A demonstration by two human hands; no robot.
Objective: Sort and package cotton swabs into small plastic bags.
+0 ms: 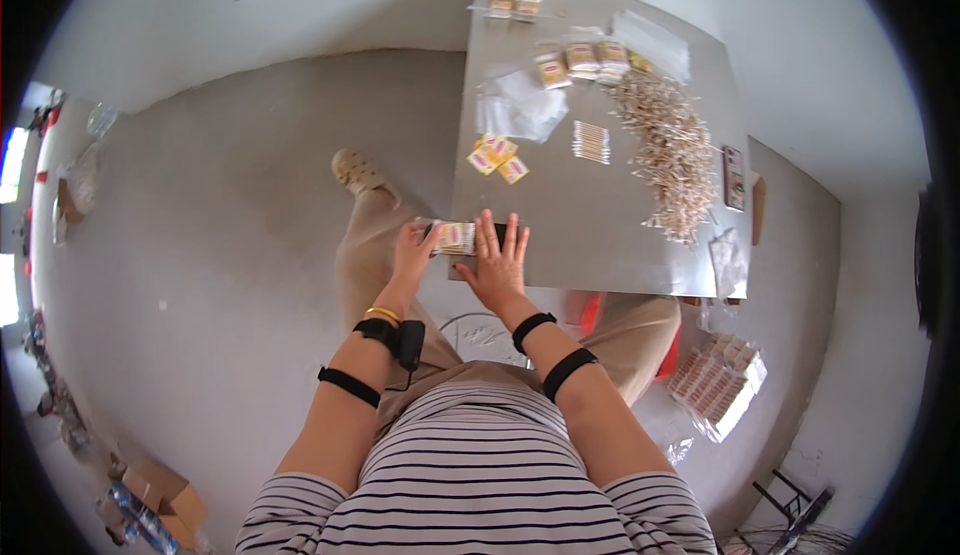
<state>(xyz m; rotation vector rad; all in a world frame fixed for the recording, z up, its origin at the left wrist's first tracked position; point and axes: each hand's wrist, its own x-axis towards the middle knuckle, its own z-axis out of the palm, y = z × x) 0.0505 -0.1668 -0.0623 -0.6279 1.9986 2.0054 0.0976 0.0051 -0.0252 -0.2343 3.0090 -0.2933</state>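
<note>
At the near left corner of the table, my left hand [410, 255] grips the left end of a small clear pack of cotton swabs [455, 238] with a yellow and white card in it. My right hand [497, 267] lies palm down with fingers spread, fingertips at the pack's right end and over a flat black object [515, 236], mostly hidden. Beyond are loose yellow cards [497, 156], a stack of clear bags [520, 107] and a row of swabs [591, 142]. A big heap of loose cotton swabs [668, 150] spreads along the right.
Filled swab packs [582, 59] stand at the far side of the metal table [580, 220], near more clear bags [652, 45]. A phone [733, 178] lies at the right edge. A large bundle of packs [715, 385] sits on the floor, right. A cardboard box [165, 500] is lower left.
</note>
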